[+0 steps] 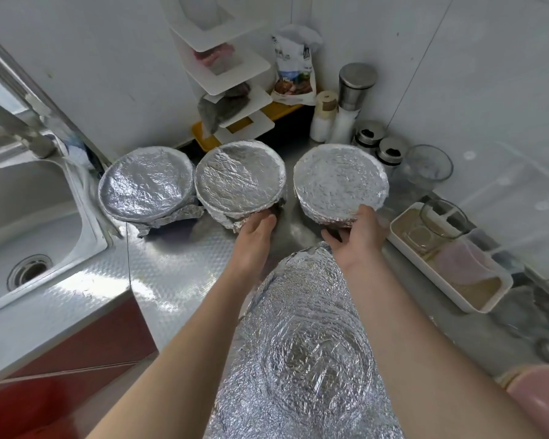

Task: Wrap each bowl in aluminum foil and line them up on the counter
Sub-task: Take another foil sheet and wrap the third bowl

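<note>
Three foil-wrapped bowls in a row at the back of the counter: left bowl, middle bowl, right bowl. Left hand grips middle bowl's near side. Right hand grips right bowl, thumb on rim. Fourth bowl, foil-covered, sits nearest, between the forearms.

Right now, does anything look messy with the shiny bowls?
Yes. The left bowl has loose foil flaps sticking out at its base. The row is uneven too: the middle bowl sits close beside it, but a wider gap separates the right bowl.
</note>
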